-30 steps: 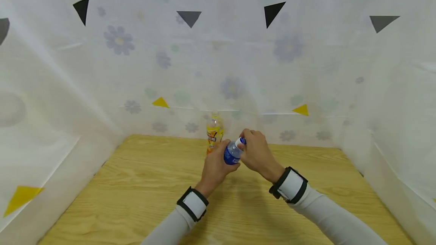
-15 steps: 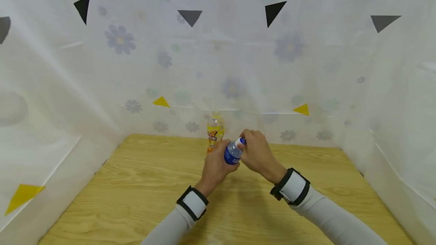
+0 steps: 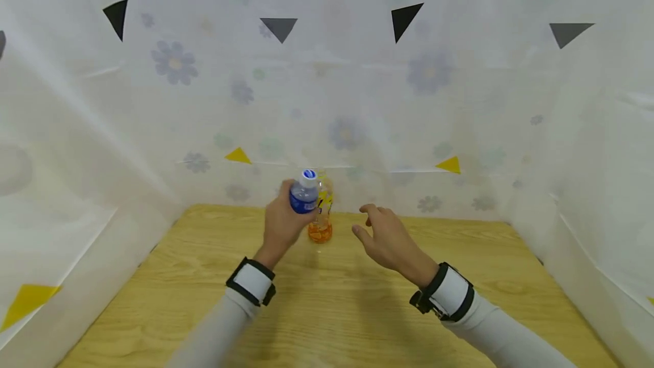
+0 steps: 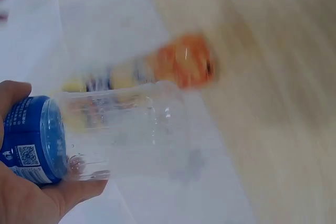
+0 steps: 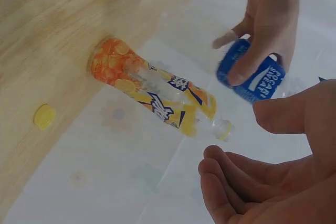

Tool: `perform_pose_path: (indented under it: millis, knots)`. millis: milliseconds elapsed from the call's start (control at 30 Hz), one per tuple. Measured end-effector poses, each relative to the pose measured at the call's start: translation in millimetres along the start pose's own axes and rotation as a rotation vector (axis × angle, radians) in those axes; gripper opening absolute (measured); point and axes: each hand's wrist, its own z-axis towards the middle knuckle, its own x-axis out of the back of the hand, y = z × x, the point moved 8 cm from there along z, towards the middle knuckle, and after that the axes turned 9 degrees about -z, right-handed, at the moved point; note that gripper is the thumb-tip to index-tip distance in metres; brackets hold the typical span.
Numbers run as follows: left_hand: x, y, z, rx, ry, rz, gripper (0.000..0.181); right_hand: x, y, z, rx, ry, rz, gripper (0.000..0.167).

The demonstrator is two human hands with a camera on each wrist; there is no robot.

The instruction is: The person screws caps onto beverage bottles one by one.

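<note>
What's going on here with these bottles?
A person's left hand grips a blue-labelled bottle above the table, its blue-and-white cap on. The right hand is empty, fingers loosely bent. An orange-and-yellow bottle stands uncapped on the table, a yellow cap lying near its base.

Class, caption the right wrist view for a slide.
Right hand empty, left hand gripping a blue-labelled bottle; uncapped orange-yellow bottle and yellow cap on the table.

White floral sheeting [image 3: 301,90] surrounds a wood-grain tabletop [image 3: 329,305] on three sides.
</note>
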Motion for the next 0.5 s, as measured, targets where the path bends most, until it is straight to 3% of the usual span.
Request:
perform_pose_path:
  millis: [133,233,367,500]
  knots:
    - [52.3,-21.3,25.3,0.008,0.175,0.025,0.072,-9.7,8.9,-3.7,-0.014,-0.058,-0.001,0.041]
    - [87.3,-46.2,34.7,0.04,0.282,0.051,0.072,-17.8,14.7,-5.3,-0.019,-0.083,0.01,0.035]
    - [126.6,-85.3,34.3,0.15,0.395,0.068,0.075,-25.9,18.9,-6.8,-0.036,-0.114,0.02,0.031]
    - [151.9,-118.7,22.3,0.295,0.455,0.046,0.079,-30.7,19.2,-8.3,-0.049,-0.137,0.023,0.029]
